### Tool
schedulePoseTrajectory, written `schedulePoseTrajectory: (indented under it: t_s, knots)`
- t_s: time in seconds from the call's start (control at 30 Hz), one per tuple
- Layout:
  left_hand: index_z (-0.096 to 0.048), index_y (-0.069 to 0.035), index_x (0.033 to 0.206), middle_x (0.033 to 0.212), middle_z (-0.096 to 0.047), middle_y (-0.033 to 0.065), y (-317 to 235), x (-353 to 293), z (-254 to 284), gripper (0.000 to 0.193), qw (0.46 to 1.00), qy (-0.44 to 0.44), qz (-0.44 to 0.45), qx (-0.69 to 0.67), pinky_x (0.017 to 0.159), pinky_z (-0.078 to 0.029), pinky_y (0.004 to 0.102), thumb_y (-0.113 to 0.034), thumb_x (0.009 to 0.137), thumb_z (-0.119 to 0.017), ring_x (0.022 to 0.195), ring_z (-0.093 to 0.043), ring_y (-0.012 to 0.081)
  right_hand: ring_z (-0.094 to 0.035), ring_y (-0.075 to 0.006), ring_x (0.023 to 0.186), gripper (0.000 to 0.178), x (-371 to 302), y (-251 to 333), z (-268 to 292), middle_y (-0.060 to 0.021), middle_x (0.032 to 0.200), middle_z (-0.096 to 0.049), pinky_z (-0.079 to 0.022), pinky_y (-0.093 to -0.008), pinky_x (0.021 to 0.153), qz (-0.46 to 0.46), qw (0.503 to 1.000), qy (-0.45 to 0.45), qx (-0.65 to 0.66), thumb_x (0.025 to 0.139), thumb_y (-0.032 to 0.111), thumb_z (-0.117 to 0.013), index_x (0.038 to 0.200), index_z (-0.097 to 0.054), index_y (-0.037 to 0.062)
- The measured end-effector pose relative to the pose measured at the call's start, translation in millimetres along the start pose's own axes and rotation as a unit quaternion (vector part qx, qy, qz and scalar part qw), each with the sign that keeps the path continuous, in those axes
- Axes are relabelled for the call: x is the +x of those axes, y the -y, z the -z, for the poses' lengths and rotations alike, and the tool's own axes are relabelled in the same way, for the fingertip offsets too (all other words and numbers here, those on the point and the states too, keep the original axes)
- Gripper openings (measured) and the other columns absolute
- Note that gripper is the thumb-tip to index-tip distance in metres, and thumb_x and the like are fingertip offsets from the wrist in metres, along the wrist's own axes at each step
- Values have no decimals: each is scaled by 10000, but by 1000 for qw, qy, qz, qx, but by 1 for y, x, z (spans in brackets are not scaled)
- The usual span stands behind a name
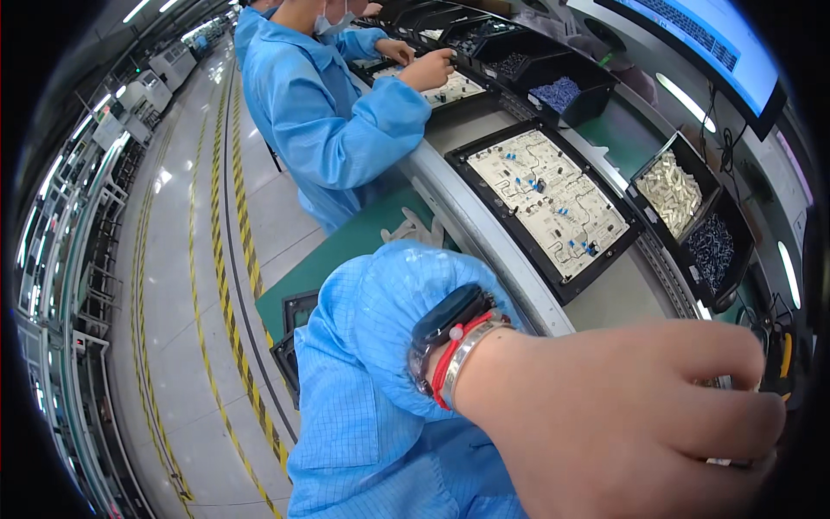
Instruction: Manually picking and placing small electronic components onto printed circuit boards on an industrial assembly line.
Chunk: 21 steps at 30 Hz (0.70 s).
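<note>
My left hand (618, 415) reaches across the lower right, back of the hand up, with its fingers curled closed. A dark watch (454, 324), a red cord and a metal bracelet circle the wrist, below a blue sleeve (389, 320). Small light bits show between the fingers, but what they hold, if anything, is hidden. Beyond the hand, a pale circuit board (549, 203) with blue and black components lies in a black frame on the line. My right hand is out of view.
Bins of pale parts (670, 195) and dark blue parts (711, 251) stand at the right, under a monitor (735, 52). A co-worker in a blue smock (303, 112) handles another board at far left. A pale glove (415, 229) lies on a green surface.
</note>
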State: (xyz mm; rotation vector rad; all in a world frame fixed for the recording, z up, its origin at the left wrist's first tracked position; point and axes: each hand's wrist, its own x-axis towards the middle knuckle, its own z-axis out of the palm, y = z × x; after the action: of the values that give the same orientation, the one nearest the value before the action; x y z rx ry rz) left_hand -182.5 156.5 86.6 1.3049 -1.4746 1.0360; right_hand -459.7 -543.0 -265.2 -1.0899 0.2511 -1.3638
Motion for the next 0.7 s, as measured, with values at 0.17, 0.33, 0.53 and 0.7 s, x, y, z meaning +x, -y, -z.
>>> schedulePoseTrajectory:
  t_s: [0.17, 0.33, 0.53, 0.7]
  knots:
    - [-605, -36, 851, 976, -580, 126, 3, -23, 18, 134, 994, 63, 78, 44, 701, -454, 406, -117, 757, -555, 884, -560, 306, -540, -228, 883, 219, 12, 7, 5, -117, 958, -586, -446, -376, 824, 18, 994, 44, 102, 841, 119, -536, 1005, -576, -20]
    - [-580, -8, 968, 966, -560, 201, -2, -178, 125, 264, 776, 115, 508, 355, 797, -450, 398, -2, 713, -510, 907, -533, 365, -545, -216, 829, 193, 23, 49, -19, -97, 904, -595, -460, -378, 783, -24, 977, 117, 175, 840, 133, -547, 967, -594, -5]
    - [-519, -22, 898, 867, -552, 199, -187, -379, 217, 347, 194, 175, 675, 690, 692, -496, 447, -329, 784, -633, 841, -577, 385, -555, -277, 929, 226, 0, 65, -81, -156, 992, -608, -439, -406, 856, 59, 905, 13, -420, 856, 109, -469, 983, -612, -11]
    - [-615, 15, 855, 830, -602, 276, -246, -415, 227, 386, 206, 16, 799, 565, 712, -464, 479, -363, 837, -541, 795, -580, 431, -563, -298, 937, 228, 6, 61, -96, -169, 1011, -612, -430, -411, 877, -76, 978, -190, -36, 847, 120, -467, 951, -622, -11]
